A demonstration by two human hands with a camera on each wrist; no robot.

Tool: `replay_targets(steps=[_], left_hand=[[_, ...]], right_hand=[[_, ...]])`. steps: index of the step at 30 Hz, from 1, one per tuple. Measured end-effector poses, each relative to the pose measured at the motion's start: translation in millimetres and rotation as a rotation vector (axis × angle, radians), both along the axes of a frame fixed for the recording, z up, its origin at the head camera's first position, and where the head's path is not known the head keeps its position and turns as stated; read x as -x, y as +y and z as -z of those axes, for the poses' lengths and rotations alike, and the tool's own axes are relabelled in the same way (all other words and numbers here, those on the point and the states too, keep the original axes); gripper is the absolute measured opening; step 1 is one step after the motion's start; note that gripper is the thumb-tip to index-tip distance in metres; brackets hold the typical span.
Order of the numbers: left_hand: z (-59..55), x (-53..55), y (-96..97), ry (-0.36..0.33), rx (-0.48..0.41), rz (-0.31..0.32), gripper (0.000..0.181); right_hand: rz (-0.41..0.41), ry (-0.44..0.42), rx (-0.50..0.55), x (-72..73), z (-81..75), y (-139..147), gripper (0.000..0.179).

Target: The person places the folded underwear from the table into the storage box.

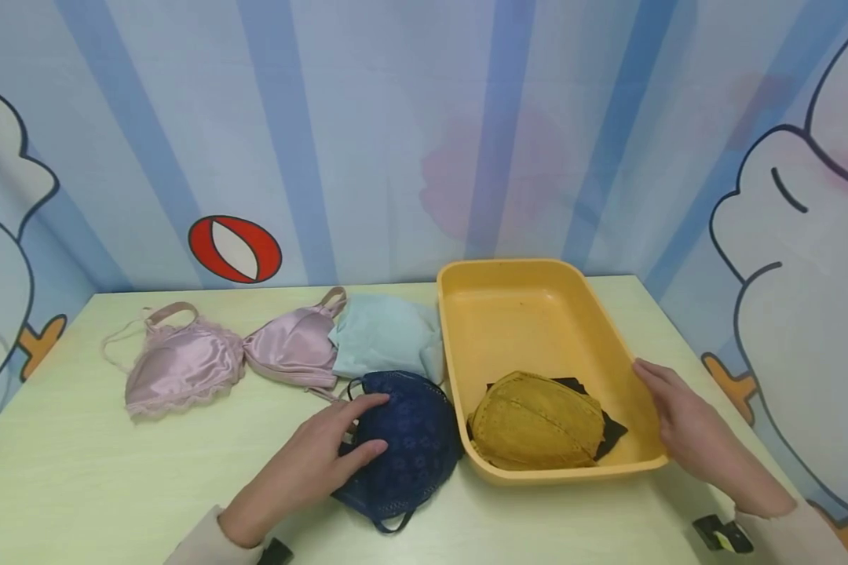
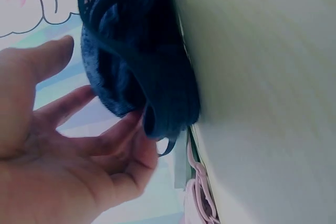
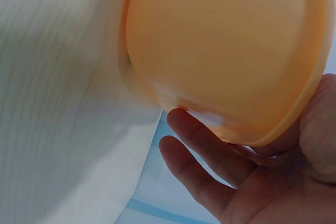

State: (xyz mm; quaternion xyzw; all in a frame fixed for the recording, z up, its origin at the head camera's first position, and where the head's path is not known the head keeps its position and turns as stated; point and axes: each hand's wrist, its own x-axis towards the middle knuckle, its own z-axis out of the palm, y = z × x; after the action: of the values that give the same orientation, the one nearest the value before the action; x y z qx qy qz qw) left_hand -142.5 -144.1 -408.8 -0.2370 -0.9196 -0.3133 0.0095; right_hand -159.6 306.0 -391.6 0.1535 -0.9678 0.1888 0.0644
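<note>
My left hand point(image 1: 318, 455) spreads thumb and index finger over a navy blue lace bra point(image 1: 413, 439), folded cup up on the table. In the left wrist view, the lower fingers point(image 2: 142, 145) touch the end of its folded band while the thumb stands off it. A yellow plastic tray point(image 1: 530, 310) stands just right of the bra. At its near right corner, my right hand point(image 1: 699, 431) grips the rim and outer side; in the right wrist view two fingers point(image 3: 210, 148) reach along its outside. Inside the tray's near end lie a mustard bra point(image 1: 537, 424) and a black garment point(image 1: 613, 435) partly beneath it.
A pink satin bra point(image 1: 184, 365) with lace trim lies spread at the left of the table point(image 1: 78, 486). Its right cup touches a folded mint green garment point(image 1: 385, 333), which sits between it and the tray. A printed cloth backdrop point(image 1: 389, 141) rises behind the table's far edge.
</note>
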Motion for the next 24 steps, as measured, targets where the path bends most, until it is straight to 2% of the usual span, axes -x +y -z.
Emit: replay_targets(steps=[5,8,18,24], left_hand=[[-2.8,3.3,8.1,0.093,-0.031,-0.013,0.046],[-4.3,4.2,12.0,0.121,-0.057,-0.011,0.046],[-5.3,5.0,18.8,0.131,-0.099,0.018,0.048],[-6.2,4.9,19.5,0.134,-0.121,0.075,0.048]], right_hand=[[0.005,-0.010,0.004,-0.7,-0.2,0,0.045],[0.008,-0.016,0.006,-0.9,-0.5,0,0.045],[0.010,-0.013,0.000,-0.2,-1.2,-1,0.046],[0.000,0.003,0.000,0.1,-0.1,0,0.046]])
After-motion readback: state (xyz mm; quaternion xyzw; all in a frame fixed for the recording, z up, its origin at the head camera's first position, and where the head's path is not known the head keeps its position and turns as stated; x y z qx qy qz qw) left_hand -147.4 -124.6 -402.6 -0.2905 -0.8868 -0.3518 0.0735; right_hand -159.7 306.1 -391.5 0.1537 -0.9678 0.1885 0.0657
